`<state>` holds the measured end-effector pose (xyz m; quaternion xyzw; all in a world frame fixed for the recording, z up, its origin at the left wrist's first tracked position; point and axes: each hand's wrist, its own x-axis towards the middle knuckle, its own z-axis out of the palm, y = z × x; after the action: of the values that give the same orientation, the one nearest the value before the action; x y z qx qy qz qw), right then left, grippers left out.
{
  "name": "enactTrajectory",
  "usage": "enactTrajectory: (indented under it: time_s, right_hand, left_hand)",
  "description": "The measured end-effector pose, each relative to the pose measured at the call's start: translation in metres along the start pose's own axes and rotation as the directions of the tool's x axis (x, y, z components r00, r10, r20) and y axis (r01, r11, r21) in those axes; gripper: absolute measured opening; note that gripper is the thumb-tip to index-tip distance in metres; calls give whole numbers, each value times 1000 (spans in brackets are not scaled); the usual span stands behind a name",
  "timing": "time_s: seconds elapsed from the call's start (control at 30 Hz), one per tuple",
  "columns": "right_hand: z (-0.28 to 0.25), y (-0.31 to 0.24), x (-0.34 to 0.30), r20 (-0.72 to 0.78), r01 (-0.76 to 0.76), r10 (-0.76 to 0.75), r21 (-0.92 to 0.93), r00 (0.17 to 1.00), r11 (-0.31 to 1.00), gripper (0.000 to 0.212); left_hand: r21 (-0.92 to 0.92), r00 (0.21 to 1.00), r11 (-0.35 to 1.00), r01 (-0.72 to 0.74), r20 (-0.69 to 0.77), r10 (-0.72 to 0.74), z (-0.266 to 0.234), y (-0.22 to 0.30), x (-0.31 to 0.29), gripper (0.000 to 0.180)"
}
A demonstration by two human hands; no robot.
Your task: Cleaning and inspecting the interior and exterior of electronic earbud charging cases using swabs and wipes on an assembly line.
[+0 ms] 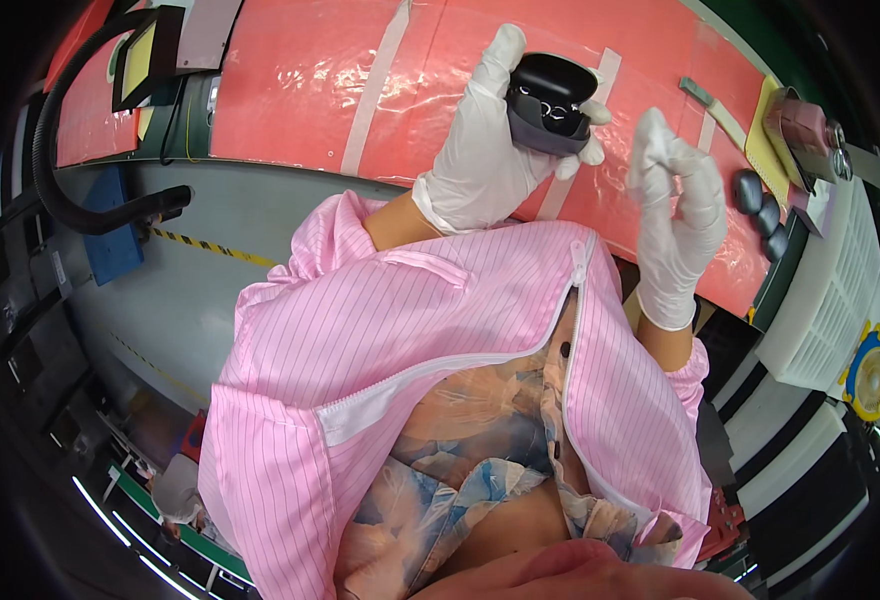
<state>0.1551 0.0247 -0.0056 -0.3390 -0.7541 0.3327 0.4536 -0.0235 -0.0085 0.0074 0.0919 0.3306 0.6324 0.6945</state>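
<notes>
One open black case, held in the gloved left hand above the red-covered table; gloved right hand near the case, bunched narrow, cannot tell if gripping anything; three dark rounded pieces lie farther right.

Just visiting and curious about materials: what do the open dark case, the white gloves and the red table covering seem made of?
Open dark case: probably plastic, glossy inside, where highlights show.
White gloves: likely thin, matte rubber, wrinkled near the cuffs.
Red table covering: apparently glossy plastic sheeting, given its bright ripples.
</notes>
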Motion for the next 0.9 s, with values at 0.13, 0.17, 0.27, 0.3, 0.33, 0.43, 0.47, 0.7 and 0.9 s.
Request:
enactTrajectory:
  time_s: [0.13, 0.17, 0.27, 0.3, 0.33, 0.43, 0.47, 0.7, 0.9]
  right_hand:
    - [-10, -4, 31, -6, 79, -80, -95, 997, 992, 28]
    - [-11, -7, 39, -23, 70, -73, -111, 997, 991, 28]
    - [0, -5, 57, 270, 452, -377, -323, 886, 832, 28]
    - [7, -9, 60, 378, 494, -348, -418, 858, 763, 30]
    - [8, -11, 61, 478, 538, -302, -497, 825, 681, 31]
    - [3, -22, 55, 515, 497, -200, -541, 833, 679, 28]
    - [-2, -25, 53, 459, 416, -169, -515, 872, 750, 25]
    - [27, -43, 10, 232, -56, 89, -146, 969, 988, 11]
    - [-1, -63, 38, 277, -588, 549, 602, 788, 540, 10]
  left_hand:
    - [-40, 992, 992, 122, -3, -122, 0, 0, 0, 65]
    - [-33, 990, 989, 141, 12, -141, 2, -1, 3, 65]
    - [-80, 985, 984, 161, 74, -155, -1, -8, 3, 66]
    - [57, 988, 993, 103, 112, -109, -3, -11, 3, 67]
    - [189, 985, 981, 37, 156, -67, -4, -14, 3, 68]
    - [375, 996, 926, -43, 86, 11, -8, -18, -1, 70]
    - [314, 998, 948, -58, 56, 42, -1, -19, -3, 70]
    - [469, 806, 673, -571, 163, 569, -10, -38, 12, 85]
    - [152, 969, 970, -190, -130, 211, 1, -33, 4, 81]
